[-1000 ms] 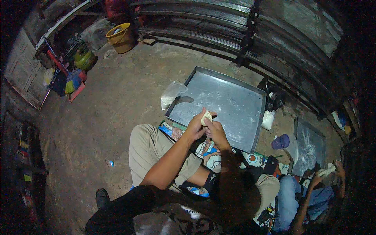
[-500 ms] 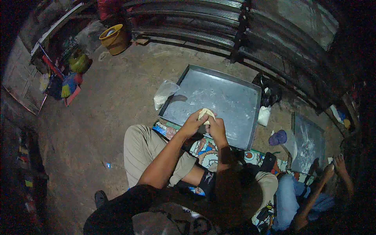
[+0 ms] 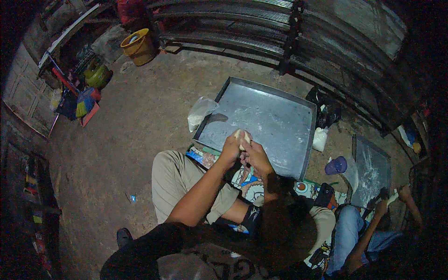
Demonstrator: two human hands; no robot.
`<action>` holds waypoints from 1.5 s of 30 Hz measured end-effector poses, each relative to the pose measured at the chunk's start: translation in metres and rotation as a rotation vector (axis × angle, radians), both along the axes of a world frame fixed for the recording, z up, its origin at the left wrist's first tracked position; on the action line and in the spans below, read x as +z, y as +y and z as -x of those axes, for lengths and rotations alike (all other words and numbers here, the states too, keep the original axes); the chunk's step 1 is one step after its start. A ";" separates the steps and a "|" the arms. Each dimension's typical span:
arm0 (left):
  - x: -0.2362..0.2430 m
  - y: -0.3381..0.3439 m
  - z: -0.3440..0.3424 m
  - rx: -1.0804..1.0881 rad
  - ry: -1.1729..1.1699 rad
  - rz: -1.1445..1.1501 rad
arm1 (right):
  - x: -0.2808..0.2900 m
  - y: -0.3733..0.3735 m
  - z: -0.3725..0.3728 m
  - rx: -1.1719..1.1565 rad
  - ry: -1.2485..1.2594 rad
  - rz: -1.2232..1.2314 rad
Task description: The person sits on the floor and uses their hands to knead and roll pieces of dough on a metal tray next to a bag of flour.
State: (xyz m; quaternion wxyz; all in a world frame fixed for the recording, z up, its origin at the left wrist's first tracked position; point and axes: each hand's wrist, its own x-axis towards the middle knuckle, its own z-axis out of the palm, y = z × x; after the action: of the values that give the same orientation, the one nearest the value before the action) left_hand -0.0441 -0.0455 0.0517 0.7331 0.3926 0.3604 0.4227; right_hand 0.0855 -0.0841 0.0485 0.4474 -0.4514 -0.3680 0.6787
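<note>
Cupped together at the centre of my view, my left hand (image 3: 229, 151) and my right hand (image 3: 255, 157) both grip a small lump of pale dough (image 3: 243, 143), largely covered by my fingers and thumbs. They are held above the near side of a large flour-dusted metal tray (image 3: 268, 116). A clear plastic bag of white powder (image 3: 198, 115) leans by the tray's left edge. Under my legs and the tray's near edge lies a colourful patterned mat (image 3: 247, 184).
A co-worker's hands (image 3: 396, 198) hold pale dough beside a second tray (image 3: 368, 172). Nearby are a purple cup (image 3: 336, 165), a white bag (image 3: 320, 139), a phone (image 3: 324, 195) and a black bag (image 3: 326, 109). Metal racks (image 3: 224, 23), a yellow bucket (image 3: 137, 49) and brooms (image 3: 84, 100) stand further off.
My fingers have shifted around the dough and now cover more of it. The co-worker's hands at the right have moved a little. The whole view has shifted slightly.
</note>
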 end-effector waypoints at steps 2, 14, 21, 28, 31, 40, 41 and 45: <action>0.010 -0.007 -0.012 -0.020 0.237 -0.216 | -0.008 0.001 -0.004 -0.041 -0.160 -0.057; -0.013 0.001 -0.001 -0.095 -0.008 -0.172 | 0.004 -0.001 -0.006 0.048 0.523 0.049; 0.003 -0.014 -0.014 -0.140 0.218 -0.585 | -0.027 0.008 -0.017 -0.214 0.195 0.040; 0.007 -0.015 -0.017 0.031 0.325 -0.544 | -0.090 0.028 -0.031 -0.079 -0.517 -0.167; -0.003 -0.007 -0.025 0.110 0.345 -0.584 | -0.120 0.040 -0.021 -0.195 -0.225 -0.276; 0.007 -0.008 -0.022 0.271 0.079 0.027 | -0.014 0.007 -0.001 -0.042 0.395 0.129; 0.002 -0.005 -0.018 0.221 0.068 0.061 | -0.011 0.007 0.001 -0.044 0.429 0.117; 0.006 -0.005 -0.022 0.162 0.089 0.057 | -0.025 0.010 0.000 -0.037 0.596 0.136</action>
State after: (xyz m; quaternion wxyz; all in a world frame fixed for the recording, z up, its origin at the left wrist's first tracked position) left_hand -0.0219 -0.0501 0.0579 0.6907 0.3596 0.4348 0.4523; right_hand 0.0857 -0.0736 0.0234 0.5167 -0.2680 -0.1658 0.7960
